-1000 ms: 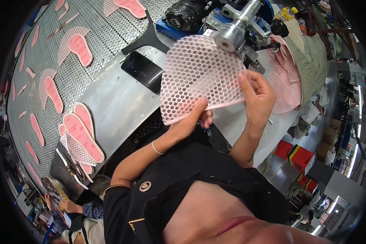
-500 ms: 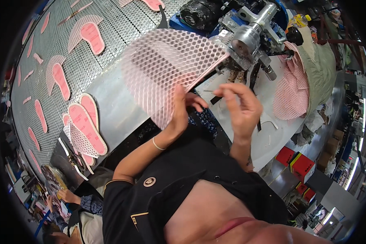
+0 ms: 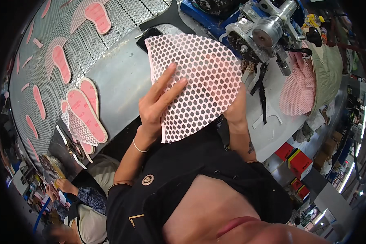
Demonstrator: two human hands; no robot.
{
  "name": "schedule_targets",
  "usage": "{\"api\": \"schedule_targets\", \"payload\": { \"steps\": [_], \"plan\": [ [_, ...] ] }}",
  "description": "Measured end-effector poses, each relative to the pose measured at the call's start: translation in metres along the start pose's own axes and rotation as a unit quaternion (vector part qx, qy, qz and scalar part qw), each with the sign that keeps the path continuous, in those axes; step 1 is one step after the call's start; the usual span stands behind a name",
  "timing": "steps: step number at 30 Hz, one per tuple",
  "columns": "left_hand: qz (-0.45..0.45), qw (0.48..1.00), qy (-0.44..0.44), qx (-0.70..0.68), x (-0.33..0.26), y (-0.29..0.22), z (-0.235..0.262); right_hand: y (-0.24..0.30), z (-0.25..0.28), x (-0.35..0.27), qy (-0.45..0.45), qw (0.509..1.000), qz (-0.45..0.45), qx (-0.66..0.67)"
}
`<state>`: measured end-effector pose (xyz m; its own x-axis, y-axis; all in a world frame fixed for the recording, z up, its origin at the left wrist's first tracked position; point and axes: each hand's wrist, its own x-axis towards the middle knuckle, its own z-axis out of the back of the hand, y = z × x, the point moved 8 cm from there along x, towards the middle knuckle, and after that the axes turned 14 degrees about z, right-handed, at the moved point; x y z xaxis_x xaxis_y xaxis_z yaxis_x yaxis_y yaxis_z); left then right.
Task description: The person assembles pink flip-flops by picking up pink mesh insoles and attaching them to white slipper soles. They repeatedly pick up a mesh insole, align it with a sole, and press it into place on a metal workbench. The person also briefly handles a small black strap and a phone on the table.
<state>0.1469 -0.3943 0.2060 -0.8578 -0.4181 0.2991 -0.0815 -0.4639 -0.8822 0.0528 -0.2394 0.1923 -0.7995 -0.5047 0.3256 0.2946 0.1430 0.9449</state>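
A pale pink and white mesh fabric piece [image 3: 197, 81], rounded at the far right with a bound straight edge on the left, is held up in front of my chest. My left hand [image 3: 152, 107] grips it at that straight edge, two fingers stretched apart over its upper face and the thumb out of sight. At its right rim my right hand [image 3: 236, 106] holds it from behind. The right fingers are covered by the mesh and show only faintly through its holes.
A machine with a metal roller [image 3: 268, 33] stands at the far right of the metal table [image 3: 120, 87]. A dark phone [image 3: 149, 37] lies behind the mesh. Pink insoles [image 3: 85, 112] are stacked at left. More pink mesh [image 3: 295, 95] lies right. A co-worker [image 3: 85, 215] sits lower left.
The mesh piece has come away from the machine and turned, its straight edge now on the left. My right hand, apart from it before, now holds its right side.
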Motion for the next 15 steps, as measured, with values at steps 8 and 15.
{"api": "schedule_targets", "payload": {
  "steps": [8,15],
  "plan": [
    [0.007,1.0,-0.013,-0.011,-0.001,0.003,0.009,0.001,-0.014,0.007,-0.002,0.999,0.036,0.001],
    [0.011,0.998,-0.054,0.024,-0.005,0.015,0.02,-0.019,-0.031,0.008,0.007,0.998,0.002,0.058]
  ]
}}
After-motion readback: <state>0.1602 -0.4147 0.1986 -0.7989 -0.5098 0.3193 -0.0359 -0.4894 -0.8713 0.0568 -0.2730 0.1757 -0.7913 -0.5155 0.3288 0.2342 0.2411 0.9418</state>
